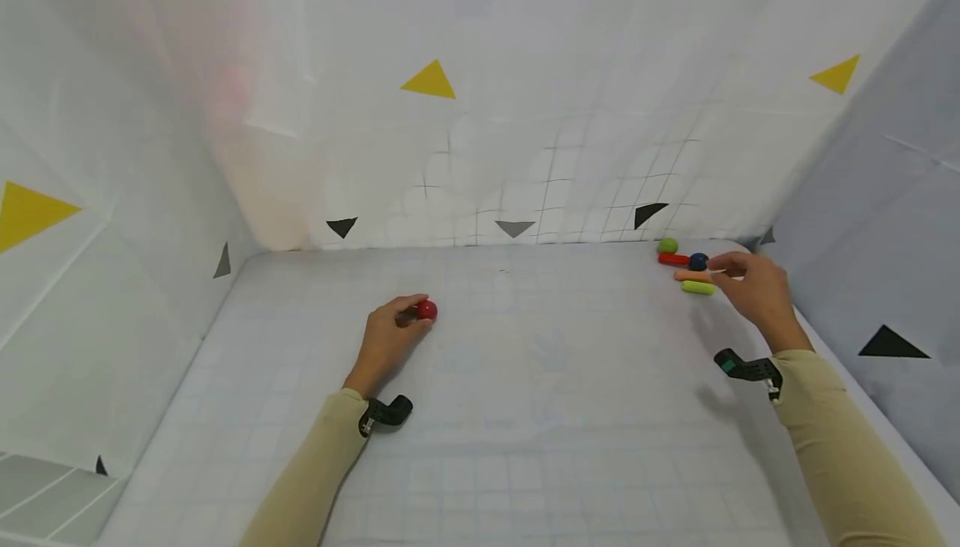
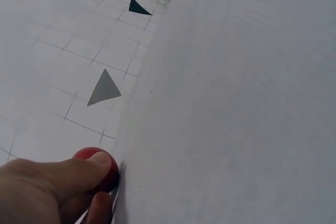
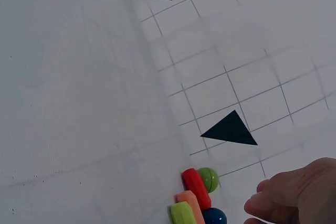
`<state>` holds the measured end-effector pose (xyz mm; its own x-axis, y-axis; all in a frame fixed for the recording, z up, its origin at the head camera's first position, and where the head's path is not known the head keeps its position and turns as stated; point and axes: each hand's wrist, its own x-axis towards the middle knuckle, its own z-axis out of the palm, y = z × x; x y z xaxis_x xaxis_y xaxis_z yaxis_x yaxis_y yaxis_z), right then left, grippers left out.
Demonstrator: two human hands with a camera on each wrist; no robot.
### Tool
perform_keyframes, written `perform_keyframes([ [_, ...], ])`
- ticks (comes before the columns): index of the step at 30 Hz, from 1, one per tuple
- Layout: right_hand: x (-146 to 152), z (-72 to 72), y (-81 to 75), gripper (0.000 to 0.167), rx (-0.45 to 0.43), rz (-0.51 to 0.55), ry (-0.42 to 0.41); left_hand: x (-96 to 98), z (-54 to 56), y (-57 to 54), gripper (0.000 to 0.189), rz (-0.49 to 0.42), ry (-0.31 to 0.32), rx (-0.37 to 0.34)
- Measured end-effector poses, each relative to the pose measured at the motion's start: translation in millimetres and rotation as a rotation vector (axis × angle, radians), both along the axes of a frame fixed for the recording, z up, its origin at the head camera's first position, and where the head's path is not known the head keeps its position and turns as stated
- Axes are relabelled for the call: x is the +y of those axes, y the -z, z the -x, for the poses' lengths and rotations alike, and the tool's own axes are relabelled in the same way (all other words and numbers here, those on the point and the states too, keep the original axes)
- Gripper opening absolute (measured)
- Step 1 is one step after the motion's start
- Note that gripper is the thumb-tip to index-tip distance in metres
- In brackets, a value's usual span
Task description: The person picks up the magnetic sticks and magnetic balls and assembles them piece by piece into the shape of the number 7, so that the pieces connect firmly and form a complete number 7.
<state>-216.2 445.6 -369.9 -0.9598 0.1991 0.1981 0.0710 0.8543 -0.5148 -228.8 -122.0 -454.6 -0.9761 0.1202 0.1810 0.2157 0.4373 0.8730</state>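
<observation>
My left hand (image 1: pixel 386 343) pinches a red ball (image 1: pixel 427 310) between thumb and fingers, low over the left-middle of the white table. In the left wrist view, the thumb lies across that ball (image 2: pixel 100 169). At the far right corner, my right hand (image 1: pixel 756 290) hovers beside a small cluster, fingers loosely bent, with nothing visible in them. The cluster has a green ball (image 1: pixel 667 245), a red stick (image 1: pixel 673 259), a dark blue ball (image 1: pixel 698 262), an orange stick (image 1: pixel 692 276) and a yellow-green stick (image 1: pixel 698 288). In the right wrist view, a gap separates the fingers from the blue ball (image 3: pixel 215 216).
White sheets form a back wall (image 1: pixel 517 113) and side walls around the white table (image 1: pixel 525 414). Yellow triangles (image 1: pixel 430 80) and black triangles (image 1: pixel 649 214) mark them. A dark wrist camera (image 1: pixel 386 412) sits on the left sleeve, another (image 1: pixel 748 366) on the right.
</observation>
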Motion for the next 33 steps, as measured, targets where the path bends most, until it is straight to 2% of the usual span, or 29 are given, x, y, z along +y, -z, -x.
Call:
perform_keyframes([
  [9,6.5,7.0,15.8,0.024,-0.019,-0.017,-0.039,-1.6,-6.1,-1.8,0.041,-0.004,-0.033,-0.052],
  [13,11.1,9.5,24.0,0.024,-0.037,-0.012,-0.037,-0.9,-7.0,-3.6,0.04,-0.006,-0.031,-0.045],
  [20,16.1,10.0,31.7,0.032,-0.134,0.042,-0.021,1.6,-5.3,-5.4,0.041,-0.016,-0.018,-0.04],
  [27,15.8,13.5,37.3,0.032,-0.135,0.004,-0.034,1.3,-3.2,-4.3,0.046,-0.02,-0.012,0.006],
  [33,15.5,16.5,38.2,0.037,-0.16,-0.019,-0.036,0.9,-3.3,-2.9,0.04,-0.023,-0.018,-0.007],
])
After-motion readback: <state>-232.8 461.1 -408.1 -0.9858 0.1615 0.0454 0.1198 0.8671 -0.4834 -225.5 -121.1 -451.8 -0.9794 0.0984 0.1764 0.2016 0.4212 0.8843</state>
